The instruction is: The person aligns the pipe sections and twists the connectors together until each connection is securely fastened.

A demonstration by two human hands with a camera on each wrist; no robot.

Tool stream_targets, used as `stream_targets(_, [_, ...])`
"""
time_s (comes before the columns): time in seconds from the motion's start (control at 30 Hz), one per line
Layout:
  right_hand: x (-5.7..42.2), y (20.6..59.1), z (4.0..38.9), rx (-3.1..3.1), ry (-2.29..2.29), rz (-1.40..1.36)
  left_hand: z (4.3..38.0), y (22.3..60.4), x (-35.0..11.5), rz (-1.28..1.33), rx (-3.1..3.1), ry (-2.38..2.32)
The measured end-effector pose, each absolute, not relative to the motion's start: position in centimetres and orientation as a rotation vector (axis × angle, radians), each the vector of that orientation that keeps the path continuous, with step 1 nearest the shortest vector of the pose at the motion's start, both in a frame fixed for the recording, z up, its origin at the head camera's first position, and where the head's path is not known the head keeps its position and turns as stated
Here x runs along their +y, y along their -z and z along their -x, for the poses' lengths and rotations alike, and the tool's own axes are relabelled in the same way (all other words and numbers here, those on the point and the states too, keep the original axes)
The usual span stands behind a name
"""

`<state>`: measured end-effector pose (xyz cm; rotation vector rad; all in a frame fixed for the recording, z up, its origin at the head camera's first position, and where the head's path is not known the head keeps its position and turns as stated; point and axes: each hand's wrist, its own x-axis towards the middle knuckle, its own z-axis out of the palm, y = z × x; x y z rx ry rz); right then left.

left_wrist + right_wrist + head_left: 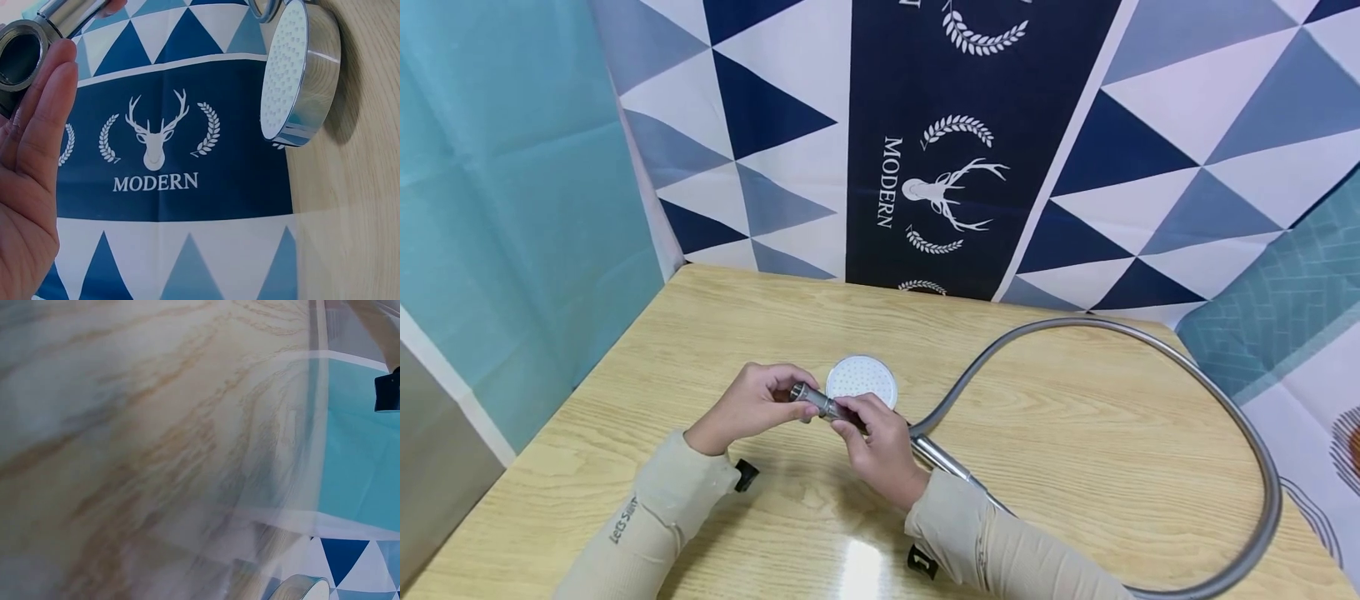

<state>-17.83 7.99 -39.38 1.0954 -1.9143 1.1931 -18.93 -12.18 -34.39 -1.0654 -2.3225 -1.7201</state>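
A short grey metal tube fitting [820,402] is held between both hands above the table. My left hand [760,407] pinches its left end; in the left wrist view that end of the fitting [22,53] shows a round, hollow opening beside the fingers. My right hand [883,446] grips the other end, which its fingers partly hide. Just behind the hands lies a round shower head [862,380] with a white, dotted face; the left wrist view shows the chrome rim of the shower head [315,81]. In the right wrist view, neither hand's fingers show.
A grey shower hose [1078,322] loops widely over the right side of the wooden table [737,325]. A chrome handle [943,457] lies beside the right wrist, partly under the sleeve. Patterned cloth [790,100] hangs behind the table, with a teal cloth [512,208] at left.
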Motion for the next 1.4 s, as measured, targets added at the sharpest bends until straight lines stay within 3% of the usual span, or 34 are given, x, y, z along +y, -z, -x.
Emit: stream_targets(1.4, [8.8,38.2,17.4,-2.142,-1.376,-1.042,19.1,34.0,-11.8,1.160,-2.306,1.650])
